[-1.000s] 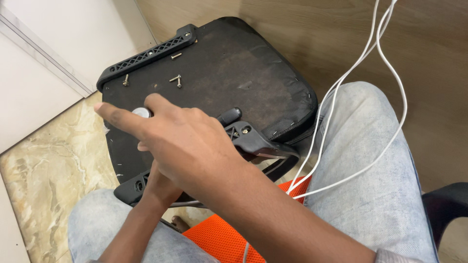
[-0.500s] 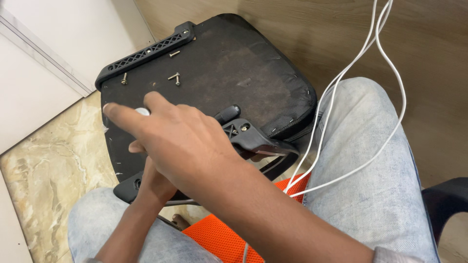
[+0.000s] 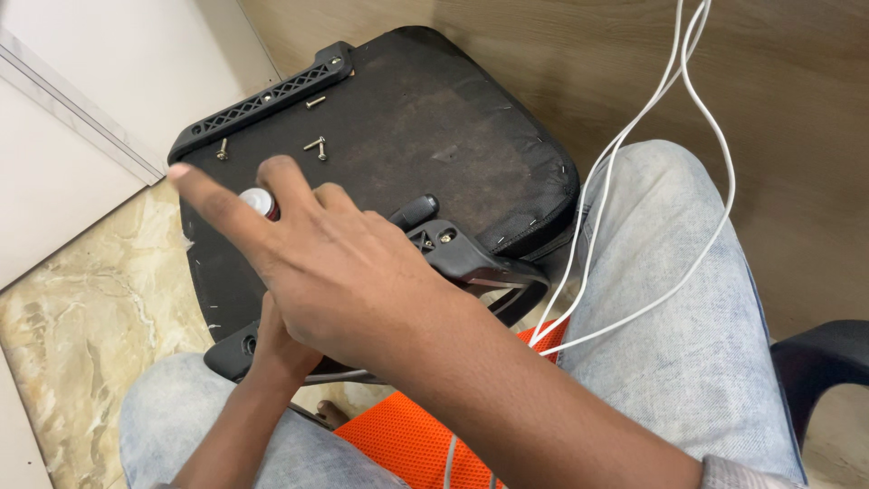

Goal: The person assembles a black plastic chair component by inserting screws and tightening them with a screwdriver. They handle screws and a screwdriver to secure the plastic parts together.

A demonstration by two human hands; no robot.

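- Since the view looks straight down, the biggest thing is the upturned black seat pad (image 3: 434,145), underside up, propped against the knees and partly over the marble floor (image 3: 81,335) and the wood floor (image 3: 778,109).
- Next are the legs in pale jeans (image 3: 688,344), with a bit of orange mesh (image 3: 407,444) showing between them.
- The right hand (image 3: 344,272) is spread flat over the near half of the pad, index finger pointing out to the left, fingers loose and open, not gripping anything I can see.
- The left hand (image 3: 281,349) is tucked right under the right one at the pad's near edge. It's mostly hidden, so I can't tell what its grip is doing.
- A black plastic bracket (image 3: 471,258) sits on the pad just right of the right hand, touching its knuckle side.
- A ribbed black plastic strip (image 3: 262,100) runs along the far-left edge of the pad.
- Two white cables (image 3: 634,154) hang down over the right thigh.
- A small round red-and-white cap thing (image 3: 261,203) peeks out between the index and middle fingers.
- Smallest: loose screws (image 3: 315,145) lie on the pad beyond the fingertips, well clear of the hand.
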